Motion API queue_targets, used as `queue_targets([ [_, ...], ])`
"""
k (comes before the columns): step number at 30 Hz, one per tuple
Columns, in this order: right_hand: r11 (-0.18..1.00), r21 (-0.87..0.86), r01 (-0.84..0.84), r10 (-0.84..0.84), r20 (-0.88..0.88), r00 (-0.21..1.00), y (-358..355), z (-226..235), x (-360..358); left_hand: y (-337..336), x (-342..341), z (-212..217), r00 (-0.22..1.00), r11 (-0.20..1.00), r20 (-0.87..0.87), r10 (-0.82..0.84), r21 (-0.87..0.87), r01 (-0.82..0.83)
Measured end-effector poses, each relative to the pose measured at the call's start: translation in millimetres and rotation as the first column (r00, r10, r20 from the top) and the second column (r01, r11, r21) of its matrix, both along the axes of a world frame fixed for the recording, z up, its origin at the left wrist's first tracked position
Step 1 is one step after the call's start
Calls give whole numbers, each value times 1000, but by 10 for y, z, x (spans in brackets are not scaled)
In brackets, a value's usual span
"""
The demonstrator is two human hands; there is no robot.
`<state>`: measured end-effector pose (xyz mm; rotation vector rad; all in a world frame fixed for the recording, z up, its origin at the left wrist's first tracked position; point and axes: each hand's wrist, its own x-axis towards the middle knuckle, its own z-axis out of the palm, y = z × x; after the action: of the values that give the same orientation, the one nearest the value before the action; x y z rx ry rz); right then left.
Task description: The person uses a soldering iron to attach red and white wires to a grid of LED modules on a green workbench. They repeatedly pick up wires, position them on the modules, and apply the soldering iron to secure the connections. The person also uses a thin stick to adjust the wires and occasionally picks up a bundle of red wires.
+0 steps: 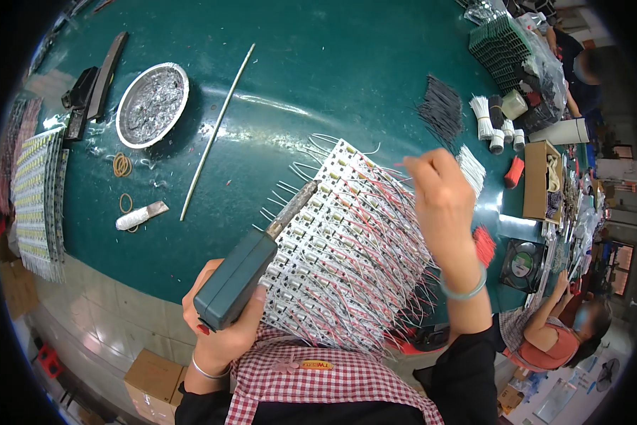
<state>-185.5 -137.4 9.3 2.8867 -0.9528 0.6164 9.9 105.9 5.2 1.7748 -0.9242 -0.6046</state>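
My left hand (226,343) is wrapped round a dark green soldering gun (237,280). Its scorched metal shaft reaches over the left edge of a panel of white circuit boards (311,248). Rows of red, white and dark wires stand out from the panel, which lies at the table's near edge against my checked apron. Above the panel's upper right side, my right hand (442,195) is closed in a pinch. A short red wire (399,164) pokes out at its fingertips; the rest of it is hidden by the fingers.
A bowl of silvery scraps (153,106), a thin rod (218,131) and rubber bands (122,165) lie left on the green table. Black wires (440,112), white wires (471,170) and red wires (483,246) are piled right. Stacked boards (38,205) stand far left; co-workers sit right.
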Motion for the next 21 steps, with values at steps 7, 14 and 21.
queue_targets([
  [7,949,-261,-178,1,-560,829,-371,-182,155,62,32,-21,1000,999,11,-4,-39,5],
  [14,976,-186,-110,-2,-518,855,-270,-114,171,153,83,-55,997,997,-18,72,-40,-73],
  [21,957,272,-100,49,186,981,469,-232,252,161,69,-80,993,999,-107,41,7,-41],
])
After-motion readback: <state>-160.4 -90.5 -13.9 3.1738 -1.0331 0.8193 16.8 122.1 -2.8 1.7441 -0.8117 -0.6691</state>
